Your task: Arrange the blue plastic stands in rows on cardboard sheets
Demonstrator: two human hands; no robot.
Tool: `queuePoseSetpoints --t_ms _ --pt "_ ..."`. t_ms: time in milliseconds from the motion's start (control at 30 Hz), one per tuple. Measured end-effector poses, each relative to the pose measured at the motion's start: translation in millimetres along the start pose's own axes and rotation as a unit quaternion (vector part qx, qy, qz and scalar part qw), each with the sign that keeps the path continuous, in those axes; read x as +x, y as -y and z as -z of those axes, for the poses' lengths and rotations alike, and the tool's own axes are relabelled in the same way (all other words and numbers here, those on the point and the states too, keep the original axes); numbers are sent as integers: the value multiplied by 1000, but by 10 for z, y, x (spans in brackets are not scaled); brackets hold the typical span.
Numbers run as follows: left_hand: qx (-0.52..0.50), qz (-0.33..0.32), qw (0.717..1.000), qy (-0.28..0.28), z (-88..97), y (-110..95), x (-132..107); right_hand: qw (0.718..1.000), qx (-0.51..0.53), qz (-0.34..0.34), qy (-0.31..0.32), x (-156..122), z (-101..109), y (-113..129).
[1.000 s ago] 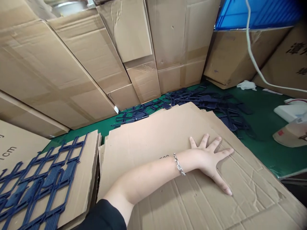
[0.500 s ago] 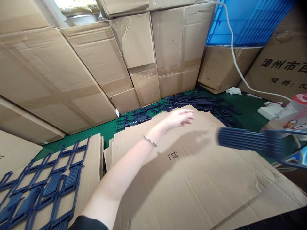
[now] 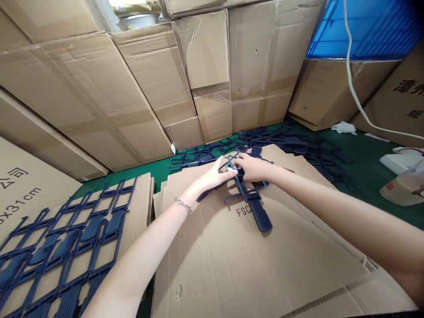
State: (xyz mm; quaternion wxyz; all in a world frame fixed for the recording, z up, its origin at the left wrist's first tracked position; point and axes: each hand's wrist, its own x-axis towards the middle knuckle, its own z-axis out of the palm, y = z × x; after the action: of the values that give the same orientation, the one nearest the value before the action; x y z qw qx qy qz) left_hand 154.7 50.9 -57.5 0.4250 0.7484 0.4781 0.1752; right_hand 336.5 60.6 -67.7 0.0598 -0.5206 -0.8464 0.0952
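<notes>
My left hand point(image 3: 215, 173) and my right hand point(image 3: 252, 168) meet above a flat cardboard sheet point(image 3: 212, 269). Both grip the top of a dark blue moulded plastic part point(image 3: 253, 205), whose ribbed bar runs down towards the printed "FSC" mark. The fingers of my left hand pinch a thin bar of the part, and my right hand covers its upper portion. My hands hide part of it. A silver chain bracelet point(image 3: 183, 205) circles my left wrist.
To the left, several blue plastic frames point(image 3: 69, 247) lie in rows on cardboard. More blue pieces point(image 3: 291, 148) are heaped on a green mat point(image 3: 367, 176). Stacked cartons point(image 3: 142, 97) stand behind, below a blue crate point(image 3: 361, 31), with a white cable point(image 3: 351, 75) hanging alongside.
My left hand has left the cardboard and moved towards the middle. My right hand has brought the blue ribbed part in from the right, and it now lies over the sheet between both hands.
</notes>
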Motion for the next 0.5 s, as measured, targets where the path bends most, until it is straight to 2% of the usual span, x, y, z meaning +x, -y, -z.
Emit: queuePoseSetpoints --t_ms 67,167,333,400,433,500 --pt "-1 0 1000 -17 2 50 51 1000 -3 5 -9 3 -84 -1" --pt "0 -5 1000 -3 17 31 130 1000 6 8 -21 6 -112 -11" --pt "18 -9 1000 12 8 -65 235 998 49 45 14 -33 95 -116" --pt "30 7 999 13 0 -66 248 996 57 66 14 -285 228 -206" --pt "36 18 999 12 -2 -57 246 997 52 61 -11 -490 290 -259" --pt "46 41 998 12 -2 -27 230 993 25 55 -99 -1007 389 -385"
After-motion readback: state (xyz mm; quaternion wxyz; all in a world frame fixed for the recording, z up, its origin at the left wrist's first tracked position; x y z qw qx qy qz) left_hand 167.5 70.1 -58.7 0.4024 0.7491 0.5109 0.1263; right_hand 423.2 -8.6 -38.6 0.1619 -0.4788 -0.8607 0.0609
